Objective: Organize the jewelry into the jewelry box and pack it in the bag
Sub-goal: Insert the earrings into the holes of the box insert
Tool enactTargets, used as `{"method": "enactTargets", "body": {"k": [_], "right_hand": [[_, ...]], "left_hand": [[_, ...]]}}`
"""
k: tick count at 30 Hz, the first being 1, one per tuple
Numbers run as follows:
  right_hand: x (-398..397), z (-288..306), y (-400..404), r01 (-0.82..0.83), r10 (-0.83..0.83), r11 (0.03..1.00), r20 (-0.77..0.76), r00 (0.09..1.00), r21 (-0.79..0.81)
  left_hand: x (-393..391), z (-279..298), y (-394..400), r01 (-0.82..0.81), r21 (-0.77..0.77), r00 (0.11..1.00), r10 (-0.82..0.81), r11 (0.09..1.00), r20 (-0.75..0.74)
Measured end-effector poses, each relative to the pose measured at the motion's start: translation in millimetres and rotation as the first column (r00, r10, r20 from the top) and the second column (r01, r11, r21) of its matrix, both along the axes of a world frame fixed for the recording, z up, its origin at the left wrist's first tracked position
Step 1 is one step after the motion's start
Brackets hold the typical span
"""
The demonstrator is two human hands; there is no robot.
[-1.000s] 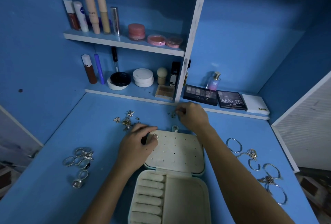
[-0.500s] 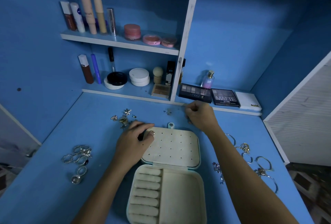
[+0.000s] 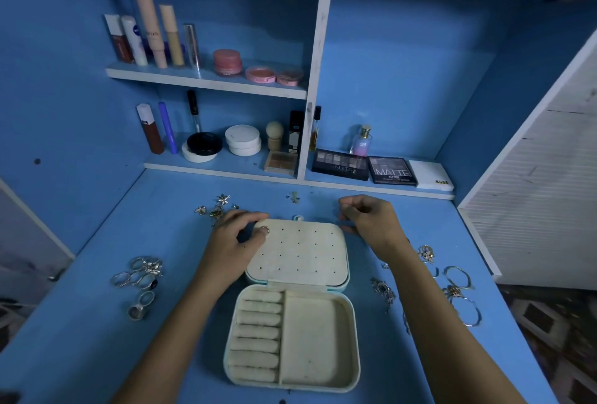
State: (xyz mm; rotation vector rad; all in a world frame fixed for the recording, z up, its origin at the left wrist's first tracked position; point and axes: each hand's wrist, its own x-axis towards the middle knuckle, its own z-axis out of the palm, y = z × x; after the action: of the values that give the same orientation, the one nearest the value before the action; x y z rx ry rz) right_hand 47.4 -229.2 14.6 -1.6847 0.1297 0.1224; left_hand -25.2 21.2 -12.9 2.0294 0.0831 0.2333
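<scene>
The cream jewelry box [image 3: 318, 339] lies open on the blue desk, ring rolls on its left side and an open compartment on its right. Its perforated lid [image 3: 300, 255] lies flat beyond it. My left hand [image 3: 231, 242] grips the lid's far left corner, with a small ring glinting at a fingertip. My right hand [image 3: 371, 222] hovers at the lid's far right corner, its fingertips pinched on a tiny earring that hardly shows. Loose earrings [image 3: 216, 208] lie beyond my left hand, and another small earring pair [image 3: 293, 196] sits near the back.
Several rings [image 3: 142, 274] are heaped at the left. Bracelets [image 3: 460, 279] and a chain piece [image 3: 382, 290] lie at the right, beside my right forearm. Shelves at the back hold cosmetics and eyeshadow palettes [image 3: 392, 171]. A white slatted panel [image 3: 542, 196] stands at the right.
My right hand has drawn back from the small earrings at the rear and moved right and nearer, to the lid's right corner. My left hand has stayed on the lid.
</scene>
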Motion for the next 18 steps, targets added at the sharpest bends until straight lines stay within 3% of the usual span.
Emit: {"method": "enactTargets", "body": {"k": [9,18], "right_hand": [[-15.3,9.3,-3.1,0.055,-0.055,0.989,-0.009,0.998,0.134],[-30.6,17.1,2.8,-0.009,0.007,0.998,0.042,0.999,0.063]], "left_hand": [[-10.6,22.3,-5.0,0.015,-0.139,1.0,-0.013,0.99,0.015],[-44.8,40.7,-7.2,0.077,-0.138,0.985,-0.055,0.987,0.163]]}}
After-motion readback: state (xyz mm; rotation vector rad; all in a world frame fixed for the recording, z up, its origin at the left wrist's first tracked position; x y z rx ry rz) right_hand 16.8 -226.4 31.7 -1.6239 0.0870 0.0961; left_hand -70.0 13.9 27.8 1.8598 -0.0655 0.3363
